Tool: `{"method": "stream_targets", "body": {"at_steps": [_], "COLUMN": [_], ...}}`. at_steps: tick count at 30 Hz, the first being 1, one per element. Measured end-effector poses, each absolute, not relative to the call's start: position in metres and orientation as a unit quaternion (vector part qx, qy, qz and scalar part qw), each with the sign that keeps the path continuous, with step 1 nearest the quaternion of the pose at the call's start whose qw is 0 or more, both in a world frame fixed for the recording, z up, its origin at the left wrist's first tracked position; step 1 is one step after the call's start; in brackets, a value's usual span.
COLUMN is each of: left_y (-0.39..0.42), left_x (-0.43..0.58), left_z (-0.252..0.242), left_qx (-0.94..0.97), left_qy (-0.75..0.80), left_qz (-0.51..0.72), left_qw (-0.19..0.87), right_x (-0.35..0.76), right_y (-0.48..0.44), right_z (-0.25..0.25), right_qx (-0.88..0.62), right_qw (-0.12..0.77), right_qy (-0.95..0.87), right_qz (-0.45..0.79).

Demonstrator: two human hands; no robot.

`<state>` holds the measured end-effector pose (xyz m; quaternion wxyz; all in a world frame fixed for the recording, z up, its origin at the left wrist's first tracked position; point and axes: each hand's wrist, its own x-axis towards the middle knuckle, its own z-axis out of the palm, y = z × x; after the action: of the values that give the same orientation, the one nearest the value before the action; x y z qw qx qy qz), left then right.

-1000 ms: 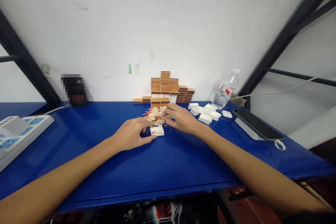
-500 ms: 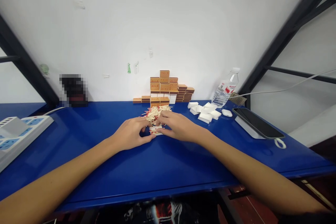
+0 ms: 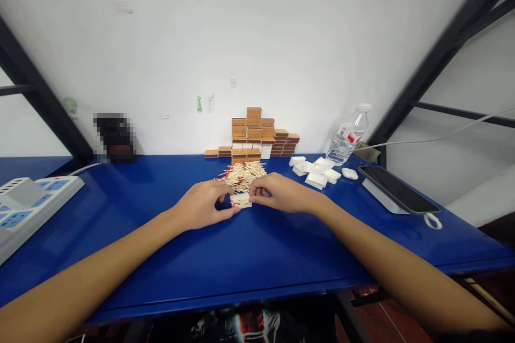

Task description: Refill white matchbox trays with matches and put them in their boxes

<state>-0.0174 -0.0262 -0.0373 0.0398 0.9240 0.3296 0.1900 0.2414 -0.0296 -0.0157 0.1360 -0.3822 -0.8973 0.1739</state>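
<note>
A small white matchbox tray with some red-tipped matches in it lies on the blue table. My left hand grips its left end between thumb and fingers. At the tray's right end is my right hand, thumb and fingertips pressed together; whatever it may pinch is too small to tell. Right behind the tray spreads a pile of loose matches. Stacked orange-brown matchboxes stand behind the pile, against the wall.
Several white trays lie to the right, near a water bottle and a small white case. A phone rests on a white block farther right. A white power strip sits at the left.
My right hand has drawn back to the right from over the tray, and its fingers have curled in. More of the tray and its matches shows. My left hand keeps its place.
</note>
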Motion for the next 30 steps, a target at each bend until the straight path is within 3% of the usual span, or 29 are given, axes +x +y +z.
{"method": "stream_targets", "body": {"at_steps": [21, 30], "left_y": [-0.024, -0.024], "left_x": [-0.027, -0.028], "left_z": [-0.024, -0.015], "left_qx": [0.925, 0.936], "left_qy": [0.313, 0.296], "left_qz": [0.209, 0.162], "left_qw": [0.044, 0.098], "right_x": [0.239, 0.237], "right_y": [-0.028, -0.03], "right_z": [-0.022, -0.017], "right_qx": [-0.358, -0.372], "right_qw": [0.202, 0.178], "right_qy": [-0.881, -0.881], "right_qz": [0.236, 0.234]}}
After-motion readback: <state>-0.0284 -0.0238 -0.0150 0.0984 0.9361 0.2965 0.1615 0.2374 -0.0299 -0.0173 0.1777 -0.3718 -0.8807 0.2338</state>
